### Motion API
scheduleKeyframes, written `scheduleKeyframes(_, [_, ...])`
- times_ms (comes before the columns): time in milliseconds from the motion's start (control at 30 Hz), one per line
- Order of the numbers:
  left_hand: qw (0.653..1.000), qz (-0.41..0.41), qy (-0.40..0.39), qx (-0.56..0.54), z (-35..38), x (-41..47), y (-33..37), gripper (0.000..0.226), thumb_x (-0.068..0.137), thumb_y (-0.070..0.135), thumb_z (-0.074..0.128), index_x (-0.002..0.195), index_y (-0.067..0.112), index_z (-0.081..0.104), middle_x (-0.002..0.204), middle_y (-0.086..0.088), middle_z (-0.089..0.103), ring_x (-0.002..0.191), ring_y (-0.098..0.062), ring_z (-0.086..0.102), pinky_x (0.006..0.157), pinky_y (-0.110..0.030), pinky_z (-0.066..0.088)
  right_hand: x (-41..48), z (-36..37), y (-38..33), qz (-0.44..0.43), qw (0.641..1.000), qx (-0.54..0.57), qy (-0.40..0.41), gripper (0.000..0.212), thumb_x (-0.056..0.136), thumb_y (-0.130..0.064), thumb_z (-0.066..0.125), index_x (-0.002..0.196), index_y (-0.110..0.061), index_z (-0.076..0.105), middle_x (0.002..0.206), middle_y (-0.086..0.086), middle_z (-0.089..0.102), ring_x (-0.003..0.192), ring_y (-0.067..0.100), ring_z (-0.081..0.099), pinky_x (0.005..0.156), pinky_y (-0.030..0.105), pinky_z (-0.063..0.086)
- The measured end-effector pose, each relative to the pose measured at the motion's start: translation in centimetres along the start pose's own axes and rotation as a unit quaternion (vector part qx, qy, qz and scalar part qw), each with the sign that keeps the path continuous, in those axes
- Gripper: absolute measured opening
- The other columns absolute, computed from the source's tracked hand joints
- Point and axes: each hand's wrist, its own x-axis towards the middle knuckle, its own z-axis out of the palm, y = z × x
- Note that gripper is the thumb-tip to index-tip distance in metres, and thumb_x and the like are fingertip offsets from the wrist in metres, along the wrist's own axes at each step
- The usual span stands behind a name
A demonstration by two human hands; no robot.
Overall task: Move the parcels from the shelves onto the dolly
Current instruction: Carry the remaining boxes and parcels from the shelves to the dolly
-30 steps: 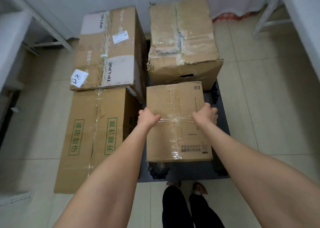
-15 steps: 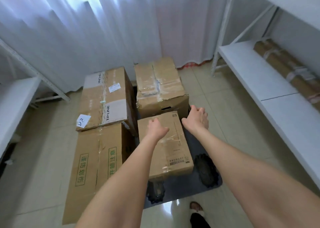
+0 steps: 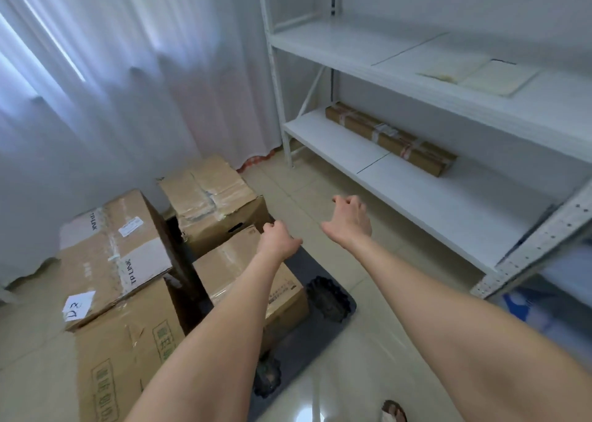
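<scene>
Bearing TP-LINK print, the box (image 3: 115,252) also carries a handwritten slip (image 3: 79,305).

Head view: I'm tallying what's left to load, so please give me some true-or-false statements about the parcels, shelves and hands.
1. A long brown parcel lies on the lower shelf. True.
2. The right hand grips that parcel. False: it holds nothing, short of the shelf.
3. The left hand grips the small box on the dolly. False: it holds nothing.
4. Flat pale sheets lie on the upper shelf. True.
</scene>
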Motion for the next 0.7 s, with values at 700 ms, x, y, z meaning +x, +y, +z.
scheduleKeyframes(700, [0.930, 0.347, -0.032, 0.118, 17.2, -31.8, 32.0, 0.067, 0.090, 0.031, 0.057, 0.144, 0.002, 0.028, 0.145, -0.020, 0.032, 0.130, -0.033, 0.039, 0.103, -0.039, 0.038, -27.9, -25.9, 34.0, 0.214, 0.954, 0.030, 0.208, 0.059, 0.087, -0.032, 0.063, 0.139, -0.018, 0.040, 0.141, 0.012, 0.034, 0.132, 0.030, 0.031, 0.100, 0.039, 0.040])
